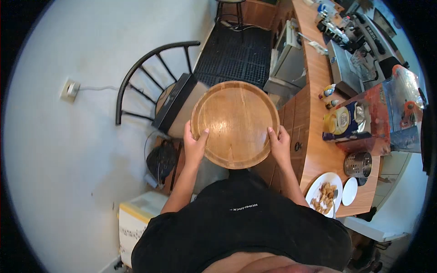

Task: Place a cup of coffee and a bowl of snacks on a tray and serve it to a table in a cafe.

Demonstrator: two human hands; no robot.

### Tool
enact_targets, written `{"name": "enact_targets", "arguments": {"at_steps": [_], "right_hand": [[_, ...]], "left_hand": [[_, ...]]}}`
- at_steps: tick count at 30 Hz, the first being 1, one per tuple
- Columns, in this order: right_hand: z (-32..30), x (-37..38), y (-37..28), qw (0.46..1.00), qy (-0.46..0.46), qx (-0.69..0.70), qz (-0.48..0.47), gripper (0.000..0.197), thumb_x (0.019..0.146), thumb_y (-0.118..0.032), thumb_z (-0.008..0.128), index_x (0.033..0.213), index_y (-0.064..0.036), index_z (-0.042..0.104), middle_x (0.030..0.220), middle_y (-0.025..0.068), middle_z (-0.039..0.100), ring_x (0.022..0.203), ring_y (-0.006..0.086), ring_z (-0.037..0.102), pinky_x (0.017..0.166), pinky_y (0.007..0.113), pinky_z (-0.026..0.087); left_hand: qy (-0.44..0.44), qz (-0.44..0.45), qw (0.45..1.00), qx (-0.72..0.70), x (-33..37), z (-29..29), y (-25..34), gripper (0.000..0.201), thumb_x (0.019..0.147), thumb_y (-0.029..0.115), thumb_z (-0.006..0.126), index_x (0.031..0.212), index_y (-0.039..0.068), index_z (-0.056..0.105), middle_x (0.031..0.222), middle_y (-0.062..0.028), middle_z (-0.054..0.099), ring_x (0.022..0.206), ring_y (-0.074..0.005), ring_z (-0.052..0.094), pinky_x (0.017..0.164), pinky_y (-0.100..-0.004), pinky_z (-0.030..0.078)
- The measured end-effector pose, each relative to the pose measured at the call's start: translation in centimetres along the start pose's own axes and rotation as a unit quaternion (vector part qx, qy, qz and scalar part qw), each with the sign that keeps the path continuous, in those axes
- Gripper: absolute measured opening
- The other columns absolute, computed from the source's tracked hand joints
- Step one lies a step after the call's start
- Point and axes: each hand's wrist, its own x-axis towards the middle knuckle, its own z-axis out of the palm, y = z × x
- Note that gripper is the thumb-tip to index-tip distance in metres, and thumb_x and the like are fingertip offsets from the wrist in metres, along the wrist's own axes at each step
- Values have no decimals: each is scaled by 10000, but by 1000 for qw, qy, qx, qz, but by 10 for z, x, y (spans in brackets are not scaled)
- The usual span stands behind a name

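A round wooden tray (236, 120) with a raised rim is held out in front of me, its upper face bare. My left hand (195, 144) grips the rim at the lower left, thumb over the edge. On the opposite side my right hand (279, 142) clasps the rim the same way. The fingers under the tray are hidden.
A wooden counter (314, 136) runs along the right, bearing a plate of food (324, 193), a white dish (349, 191), a metal cutlery holder (358, 164) and a metal machine (344, 68). Left of the tray stands a black-framed chair (136, 84) with a dark box (174, 102).
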Motion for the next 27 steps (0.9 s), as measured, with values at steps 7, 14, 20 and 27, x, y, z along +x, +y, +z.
{"name": "enact_targets", "arguments": {"at_steps": [7,14,20,27], "right_hand": [[-14,98,-4,999,42,24,-17,257,1008,-202,609,1059,48,582,911,107,651,848,150,597,766,330,496],[-46,184,-13,993,83,79,-20,248,1005,-204,614,1062,35,584,941,114,660,897,160,603,808,340,497],[-69,232,-8,988,137,72,17,238,996,-174,606,1087,45,583,974,134,674,915,175,619,828,335,499],[-73,317,-4,974,190,126,6,261,1014,-158,577,1171,51,570,1043,147,676,969,188,634,867,327,500]], "left_hand": [[6,18,1000,11,92,74,-3,449,917,5,645,1332,-21,476,1216,-128,617,1115,-189,603,955,-328,489],[-42,-9,999,0,171,148,-4,452,926,22,647,1337,-11,461,1255,-121,579,1158,-194,563,1008,-336,452],[-91,-17,996,-15,229,200,-18,443,924,18,656,1321,-9,463,1238,-110,574,1154,-193,555,1024,-333,437],[-155,-25,988,3,331,262,-24,447,907,26,679,1306,0,482,1211,-114,597,1118,-179,579,993,-338,472]]}}
